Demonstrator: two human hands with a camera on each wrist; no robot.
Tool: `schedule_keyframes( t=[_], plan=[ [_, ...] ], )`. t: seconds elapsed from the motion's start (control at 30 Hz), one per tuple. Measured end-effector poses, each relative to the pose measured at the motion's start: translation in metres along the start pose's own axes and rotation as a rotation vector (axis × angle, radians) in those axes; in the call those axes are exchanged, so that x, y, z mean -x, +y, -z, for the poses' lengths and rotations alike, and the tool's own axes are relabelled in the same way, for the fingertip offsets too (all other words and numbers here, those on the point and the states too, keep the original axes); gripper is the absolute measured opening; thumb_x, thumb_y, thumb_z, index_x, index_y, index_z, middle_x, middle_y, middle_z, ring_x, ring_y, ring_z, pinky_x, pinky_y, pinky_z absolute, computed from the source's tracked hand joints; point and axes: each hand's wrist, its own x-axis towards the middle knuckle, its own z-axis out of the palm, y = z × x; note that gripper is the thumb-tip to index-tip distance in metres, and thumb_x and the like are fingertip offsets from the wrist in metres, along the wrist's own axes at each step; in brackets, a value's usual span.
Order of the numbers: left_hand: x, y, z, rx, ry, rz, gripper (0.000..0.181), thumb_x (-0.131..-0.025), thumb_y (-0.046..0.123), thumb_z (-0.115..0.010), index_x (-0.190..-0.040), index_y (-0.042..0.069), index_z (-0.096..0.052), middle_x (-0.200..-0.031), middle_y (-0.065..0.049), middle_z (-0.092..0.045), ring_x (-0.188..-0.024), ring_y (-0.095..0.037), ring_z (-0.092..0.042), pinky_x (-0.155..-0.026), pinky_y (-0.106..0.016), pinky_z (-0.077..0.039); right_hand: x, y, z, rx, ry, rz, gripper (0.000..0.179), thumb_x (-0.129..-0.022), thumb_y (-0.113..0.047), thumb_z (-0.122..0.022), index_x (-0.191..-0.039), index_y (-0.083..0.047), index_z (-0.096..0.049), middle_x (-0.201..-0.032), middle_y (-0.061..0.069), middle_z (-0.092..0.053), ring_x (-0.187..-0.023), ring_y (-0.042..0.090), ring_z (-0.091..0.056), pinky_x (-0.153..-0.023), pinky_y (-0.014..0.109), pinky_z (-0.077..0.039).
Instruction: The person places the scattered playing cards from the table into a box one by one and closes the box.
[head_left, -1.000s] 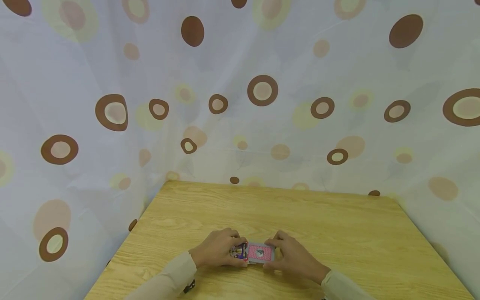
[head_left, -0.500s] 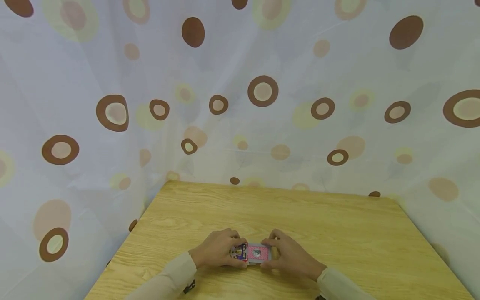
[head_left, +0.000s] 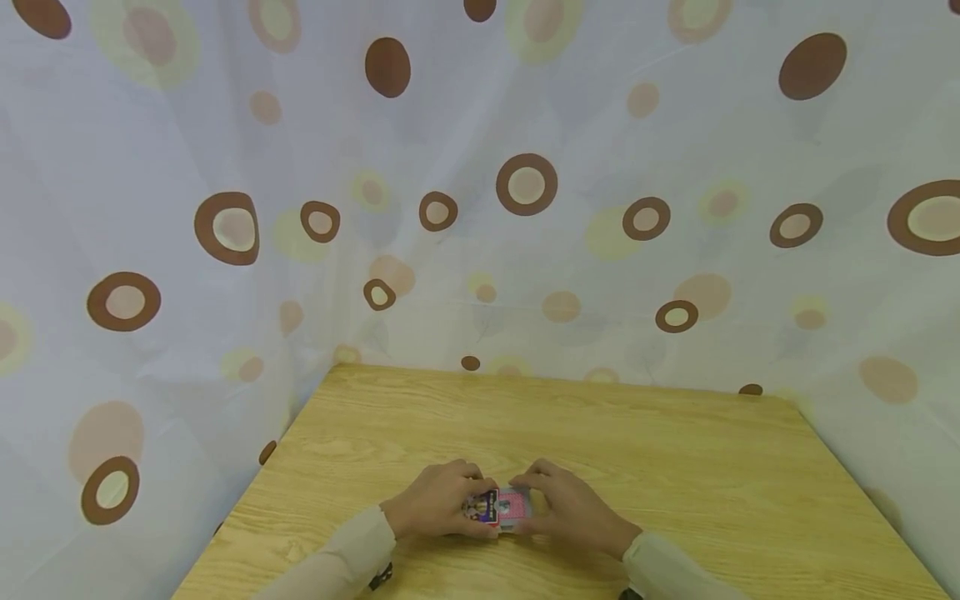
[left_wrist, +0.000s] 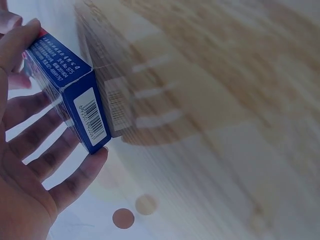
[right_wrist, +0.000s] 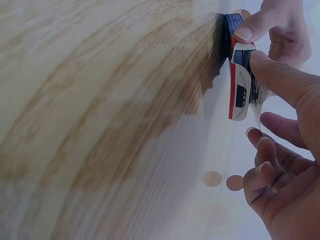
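Observation:
Near the front of the wooden table, my left hand (head_left: 435, 503) grips a blue and red playing card box (head_left: 486, 506) between thumb and fingers. A deck of playing cards (head_left: 513, 505) with pink patterned backs sticks partly out of the box's right end. My right hand (head_left: 576, 512) pinches the deck by its long edges. In the left wrist view, the closed end of the box (left_wrist: 90, 119) carries a barcode, and a fingertip touches its lower corner. A white flap (right_wrist: 241, 85) hangs at the box's mouth in the right wrist view, beside the card edges.
The wooden tabletop (head_left: 555, 425) stretches behind and around both hands. White sheeting (head_left: 480, 250) with brown and beige dots rises at the back and on both sides. Cream sleeves (head_left: 337, 557) cover the forearms.
My right hand has moved left with the deck, so less of the cards shows outside the box. The left hand stays almost in place, holding the box.

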Motion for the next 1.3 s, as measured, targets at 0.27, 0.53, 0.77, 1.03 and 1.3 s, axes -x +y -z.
schedule_keyframes(
  t=[0.27, 0.53, 0.77, 1.03, 1.3],
  plan=[
    [0.0, 0.003, 0.001, -0.006, 0.006, 0.002, 0.073, -0.077, 0.078, -0.05, -0.127, 0.027, -0.062, -0.109, 0.008, -0.06, -0.085, -0.002, -0.05, -0.061, -0.015, -0.042, -0.005, -0.002, -0.006, -0.014, 0.011, 0.02, 0.044, -0.079, -0.051, -0.072, -0.111, -0.022, -0.066, -0.111, -0.011, -0.062, -0.102, 0.014, -0.059, -0.087, 0.038, -0.049],
    [0.0, 0.003, 0.001, -0.014, 0.008, -0.007, 0.071, -0.077, 0.078, -0.049, -0.126, 0.029, -0.062, -0.109, 0.007, -0.06, -0.085, -0.002, -0.05, -0.06, -0.016, -0.043, -0.005, -0.004, -0.007, -0.025, -0.006, -0.012, 0.037, -0.08, -0.05, -0.072, -0.105, -0.025, -0.065, -0.11, -0.012, -0.063, -0.101, 0.012, -0.059, -0.086, 0.037, -0.049],
    [0.0, 0.004, 0.0, -0.009, 0.043, -0.047, 0.066, -0.078, 0.076, -0.05, -0.122, 0.028, -0.063, -0.105, 0.008, -0.06, -0.083, -0.001, -0.049, -0.063, -0.015, -0.042, -0.009, -0.008, -0.009, -0.037, -0.006, 0.004, 0.02, -0.08, -0.041, -0.075, -0.092, -0.029, -0.067, -0.096, -0.019, -0.063, -0.09, 0.005, -0.058, -0.079, 0.032, -0.048],
    [0.0, 0.004, 0.0, -0.022, 0.035, -0.04, 0.068, -0.078, 0.077, -0.049, -0.123, 0.027, -0.063, -0.105, 0.008, -0.06, -0.083, -0.002, -0.05, -0.061, -0.015, -0.042, -0.006, -0.01, -0.01, -0.034, 0.011, 0.023, 0.024, -0.08, -0.047, -0.072, -0.09, -0.027, -0.064, -0.101, -0.015, -0.055, -0.083, 0.009, -0.056, -0.072, 0.025, -0.047],
    [0.0, 0.006, 0.001, -0.037, 0.036, -0.04, 0.069, -0.078, 0.078, -0.048, -0.122, 0.027, -0.064, -0.106, 0.007, -0.06, -0.085, -0.002, -0.05, -0.06, -0.016, -0.042, -0.01, -0.011, -0.011, -0.03, 0.001, 0.014, 0.021, -0.076, -0.046, -0.074, -0.082, -0.027, -0.066, -0.107, -0.008, -0.053, -0.077, 0.011, -0.055, -0.069, 0.021, -0.046]
  ],
)
